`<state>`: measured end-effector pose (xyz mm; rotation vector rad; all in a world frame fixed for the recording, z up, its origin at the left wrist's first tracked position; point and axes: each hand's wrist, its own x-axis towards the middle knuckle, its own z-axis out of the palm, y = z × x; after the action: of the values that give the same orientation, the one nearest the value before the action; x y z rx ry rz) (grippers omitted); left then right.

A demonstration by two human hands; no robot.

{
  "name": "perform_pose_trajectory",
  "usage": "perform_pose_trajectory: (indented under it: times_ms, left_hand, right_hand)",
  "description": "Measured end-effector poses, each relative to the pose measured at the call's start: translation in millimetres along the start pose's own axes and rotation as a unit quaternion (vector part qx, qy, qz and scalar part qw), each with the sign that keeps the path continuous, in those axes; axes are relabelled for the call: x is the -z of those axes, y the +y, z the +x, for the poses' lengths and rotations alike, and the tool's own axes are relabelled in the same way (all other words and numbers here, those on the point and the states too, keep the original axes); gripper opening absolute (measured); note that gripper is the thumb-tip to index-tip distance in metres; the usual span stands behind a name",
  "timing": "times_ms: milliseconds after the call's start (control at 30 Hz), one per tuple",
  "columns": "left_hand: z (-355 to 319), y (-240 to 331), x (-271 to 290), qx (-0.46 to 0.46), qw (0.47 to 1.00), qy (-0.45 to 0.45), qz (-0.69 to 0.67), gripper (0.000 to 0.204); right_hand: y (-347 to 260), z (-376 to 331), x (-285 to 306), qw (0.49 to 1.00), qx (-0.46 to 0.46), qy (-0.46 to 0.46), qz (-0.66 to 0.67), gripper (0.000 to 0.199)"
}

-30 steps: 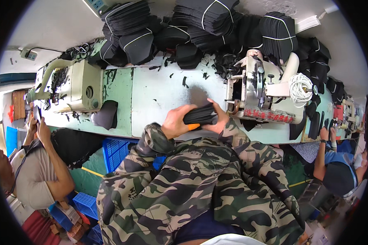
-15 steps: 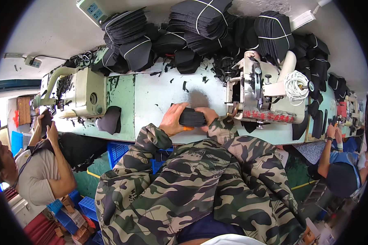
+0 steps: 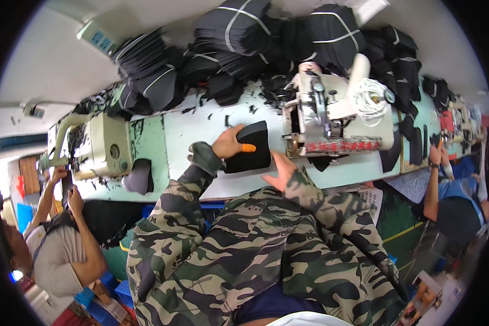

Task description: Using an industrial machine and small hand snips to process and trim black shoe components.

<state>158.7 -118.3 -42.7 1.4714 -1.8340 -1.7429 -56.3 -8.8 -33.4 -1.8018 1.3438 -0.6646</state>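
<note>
A stack of black fabric-like pieces (image 3: 257,158) is tilted above the pale worktable (image 3: 193,130), its broad dark face toward me. My left hand (image 3: 228,143) grips it from the left side. The thumb, wearing an orange cover (image 3: 248,148), presses across the face while the other fingers go behind. At the lower right edge of the stack is my right hand (image 3: 281,170), fingers spread and not wrapped round anything. Whether its fingertips touch the stack I cannot tell.
A cream machine (image 3: 383,130) with a coil of white cord (image 3: 370,101) stands right of my hands. Another cream machine (image 3: 111,144) is at left, beside a loose dark piece (image 3: 141,176). Tied black bundles (image 3: 231,30) line the back. People work at left (image 3: 65,255) and right (image 3: 456,201).
The stack has turned from its layered edge to its broad face. My left thumb now lies across it. My right hand has let go and opened at the lower right. The view has shifted.
</note>
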Motion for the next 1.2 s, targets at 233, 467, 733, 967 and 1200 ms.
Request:
perform_pose_trajectory:
  times_ms: [233, 467, 733, 967, 1200]
  left_hand:
    - [61, 23, -22, 0.011, 0.973, -0.118, 0.198, 0.056]
    - [24, 34, -35, -0.096, 0.918, 0.084, 0.376, 0.054]
    - [14, 62, -53, -0.074, 0.84, 0.15, 0.516, 0.034]
    - [-7, 148, -27, 0.015, 0.96, -0.281, -0.01, 0.028]
    - [22, 127, -76, 0.129, 0.958, -0.135, -0.217, 0.025]
  right_hand:
    - [14, -35, 114, 0.959, -0.186, 0.186, 0.109, 0.022]
    - [56, 47, 184, 0.991, -0.104, 0.056, -0.069, 0.044]
    - [65, 98, 189, 0.978, -0.029, -0.137, -0.156, 0.026]
    - [33, -44, 211, 0.934, -0.166, -0.124, 0.293, 0.027]
    - [30, -18, 133, 0.963, -0.127, -0.01, 0.239, 0.018]
